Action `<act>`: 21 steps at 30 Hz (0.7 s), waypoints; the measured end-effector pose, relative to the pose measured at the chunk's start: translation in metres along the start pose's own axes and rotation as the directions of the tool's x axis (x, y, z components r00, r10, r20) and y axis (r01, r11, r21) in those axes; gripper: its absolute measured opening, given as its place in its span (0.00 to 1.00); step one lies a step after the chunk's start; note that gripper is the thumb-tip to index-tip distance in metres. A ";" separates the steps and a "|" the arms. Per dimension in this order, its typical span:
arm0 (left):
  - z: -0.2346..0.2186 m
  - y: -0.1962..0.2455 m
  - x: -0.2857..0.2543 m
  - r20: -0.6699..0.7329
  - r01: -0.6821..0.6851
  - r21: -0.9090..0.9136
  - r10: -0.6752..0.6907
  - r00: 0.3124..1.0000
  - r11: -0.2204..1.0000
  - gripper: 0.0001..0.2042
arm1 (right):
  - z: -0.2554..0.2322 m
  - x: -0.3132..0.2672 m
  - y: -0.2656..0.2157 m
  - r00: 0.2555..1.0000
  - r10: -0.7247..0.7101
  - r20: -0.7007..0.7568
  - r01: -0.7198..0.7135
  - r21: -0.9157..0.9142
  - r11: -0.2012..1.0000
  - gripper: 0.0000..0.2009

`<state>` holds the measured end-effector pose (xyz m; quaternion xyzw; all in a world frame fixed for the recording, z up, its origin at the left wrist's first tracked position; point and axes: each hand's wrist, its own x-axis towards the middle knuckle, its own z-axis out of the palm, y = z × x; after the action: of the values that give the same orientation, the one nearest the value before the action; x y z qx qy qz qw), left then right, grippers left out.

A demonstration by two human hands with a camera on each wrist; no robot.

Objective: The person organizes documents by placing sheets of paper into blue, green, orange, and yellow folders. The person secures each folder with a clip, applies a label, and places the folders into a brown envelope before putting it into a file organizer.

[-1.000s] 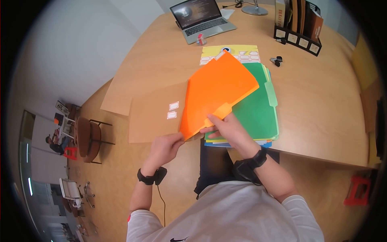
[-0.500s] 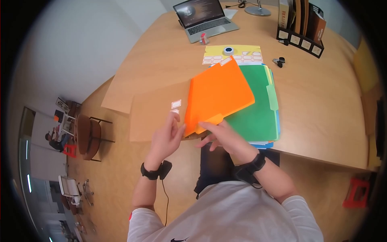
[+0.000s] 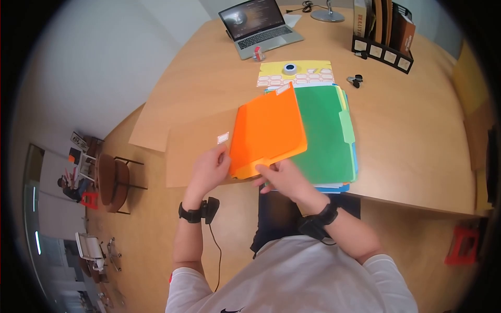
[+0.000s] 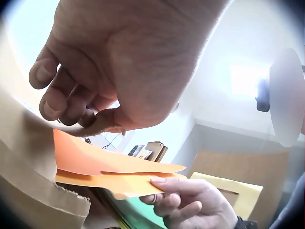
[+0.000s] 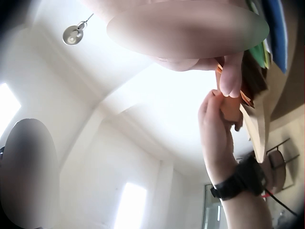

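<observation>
In the head view a brown kraft paper bag [image 3: 193, 125] lies at the left, its open side toward an orange file folder [image 3: 269, 125]. The folder's left part is hidden inside the bag's mouth. My left hand [image 3: 209, 171] grips the bag's upper layer at the mouth, thumb at the edge and fingers curled, and covers part of its face. A white label [image 3: 223, 137] shows just above that hand. My right hand [image 3: 284, 180] pinches the folder's near edge by its tab, thumb on top; the left wrist view shows the pinch. Under the folder lies a green folder [image 3: 326, 130].
Behind the folders lies a yellow sheet [image 3: 269, 67] with a roll of tape [image 3: 289, 69] and label stickers. Farther back stand a laptop [image 3: 261, 31] and a black book holder [image 3: 383, 52]. Black clips [image 3: 355, 81] lie right of the stack. The table's edge is close to the body.
The orange folder has moved left, farther into the kraft bag, showing more of the green folder. My right hand moved left with it; my left hand shifted up along the mouth.
</observation>
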<state>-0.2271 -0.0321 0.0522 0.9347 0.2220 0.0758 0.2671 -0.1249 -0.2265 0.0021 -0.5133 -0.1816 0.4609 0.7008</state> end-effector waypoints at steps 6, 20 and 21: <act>-0.005 0.004 0.001 0.028 -0.021 -0.013 0.021 0.999 1.000 0.08 | 0.009 0.009 0.010 0.996 0.047 0.076 -0.040 -0.090 0.995 0.16; 0.003 -0.014 0.008 0.067 -0.027 -0.190 0.040 0.997 0.981 0.08 | 0.012 0.012 0.003 1.000 0.007 0.030 -0.003 -0.117 0.993 0.17; 0.002 -0.014 0.009 0.071 -0.004 -0.211 0.020 0.997 0.978 0.08 | 0.011 0.012 0.000 1.000 0.001 0.028 0.003 -0.133 0.991 0.17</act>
<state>-0.2238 -0.0185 0.0437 0.9046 0.1973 0.0665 0.3720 -0.1267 -0.2107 0.0037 -0.5524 -0.2220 0.4547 0.6625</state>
